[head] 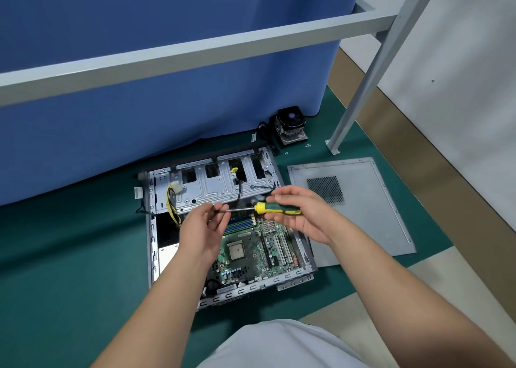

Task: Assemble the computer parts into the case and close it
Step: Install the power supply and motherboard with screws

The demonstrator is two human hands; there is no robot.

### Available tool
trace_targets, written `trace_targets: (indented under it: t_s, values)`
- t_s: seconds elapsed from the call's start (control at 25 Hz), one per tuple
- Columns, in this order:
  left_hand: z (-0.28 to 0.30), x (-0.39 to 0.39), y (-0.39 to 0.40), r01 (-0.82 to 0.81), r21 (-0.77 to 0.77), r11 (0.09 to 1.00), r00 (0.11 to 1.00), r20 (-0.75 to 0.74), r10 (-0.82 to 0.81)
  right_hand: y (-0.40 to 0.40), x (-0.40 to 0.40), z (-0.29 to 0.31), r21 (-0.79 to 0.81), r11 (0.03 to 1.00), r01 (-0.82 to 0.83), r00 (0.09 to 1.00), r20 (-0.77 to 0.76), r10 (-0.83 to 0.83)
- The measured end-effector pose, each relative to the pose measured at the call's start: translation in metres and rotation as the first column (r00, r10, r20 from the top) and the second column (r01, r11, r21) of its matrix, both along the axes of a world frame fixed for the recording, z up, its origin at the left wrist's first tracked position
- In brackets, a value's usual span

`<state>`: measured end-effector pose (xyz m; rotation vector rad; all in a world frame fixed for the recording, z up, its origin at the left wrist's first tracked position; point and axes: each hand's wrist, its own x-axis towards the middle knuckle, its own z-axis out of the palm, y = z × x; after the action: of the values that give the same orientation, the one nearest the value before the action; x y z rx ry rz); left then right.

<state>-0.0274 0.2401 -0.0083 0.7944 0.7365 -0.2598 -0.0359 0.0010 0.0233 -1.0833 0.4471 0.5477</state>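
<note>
Open case point(152, 244) lying flat on green mat point(69, 256), motherboard point(251, 253) seated inside, both hands raised just above it, right hand point(301, 214) gripping screwdriver point(276, 208) handle, left hand point(203, 225) pinching its tip, side panel point(363, 214) just right of case, cooler point(290, 127) behind.

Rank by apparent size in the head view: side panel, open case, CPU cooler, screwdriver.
1. open case
2. side panel, nearly as large
3. CPU cooler and screwdriver: too alike to rank; the cooler lies farther away.
</note>
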Motion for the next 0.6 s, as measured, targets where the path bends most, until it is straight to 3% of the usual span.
trace_targets:
  t_s: [0.12, 0.24, 0.4, 0.6]
  values:
    - [0.0, -0.005, -0.001, -0.02, -0.005, 1.0, 1.0, 0.02, 0.02, 0.007, -0.006, -0.007, 0.109, 0.972, 0.21, 0.976, 0.034, -0.215]
    - [0.0, -0.008, -0.002, -0.043, -0.029, 0.999, 0.999, 0.006, 0.044, 0.015, -0.009, -0.013, 0.031, 0.947, 0.321, 0.942, 0.098, -0.322]
    - [0.005, -0.012, -0.007, -0.08, -0.092, 0.993, 0.997, 0.007, 0.081, 0.021, -0.012, -0.018, -0.21, 0.908, 0.363, 0.924, 0.205, -0.322]
    - [0.007, -0.016, -0.006, -0.116, -0.181, 0.977, 0.993, -0.028, 0.113, 0.02, -0.016, -0.02, -0.133, 0.913, 0.387, 0.911, 0.21, -0.355]
